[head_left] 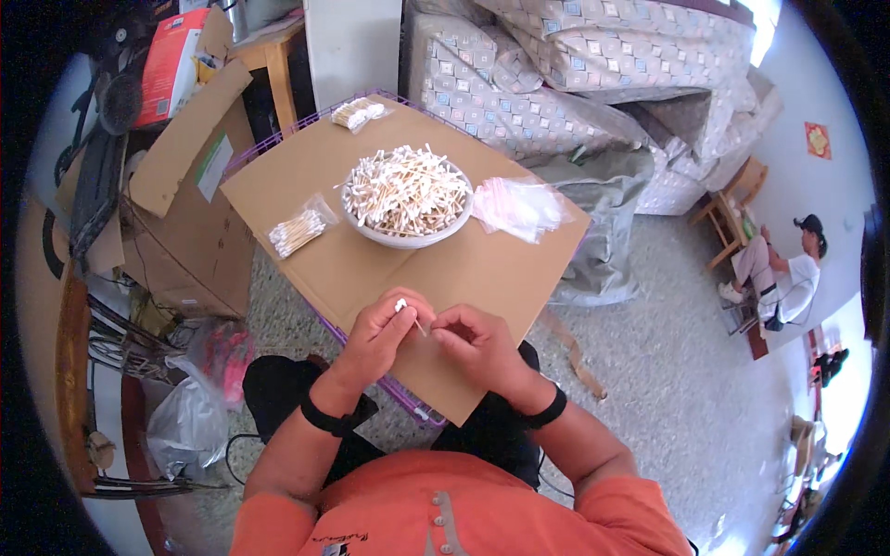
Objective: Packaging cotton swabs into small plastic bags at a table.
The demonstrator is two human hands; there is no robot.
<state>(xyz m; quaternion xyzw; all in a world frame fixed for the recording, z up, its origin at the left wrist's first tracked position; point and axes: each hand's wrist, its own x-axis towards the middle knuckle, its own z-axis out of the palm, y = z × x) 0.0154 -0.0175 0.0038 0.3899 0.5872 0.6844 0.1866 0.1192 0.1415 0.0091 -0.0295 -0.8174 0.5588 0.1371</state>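
My left hand is closed around a few cotton swabs, their white tips showing above the fingers and a thin stick poking out toward the right. Close beside it, my right hand has thumb and forefinger pinched together; whatever they hold is too small to make out. Beyond both hands stands a white bowl heaped with loose cotton swabs. A clear bag of swabs lies left of the bowl, and another filled bag sits at the far corner. Flat clear plastic bags lie right of the bowl.
A cardboard sheet covers the small purple-framed table under my hands. Large cardboard boxes stand at the left. A covered sofa and a grey sack are behind. A seated person is far right.
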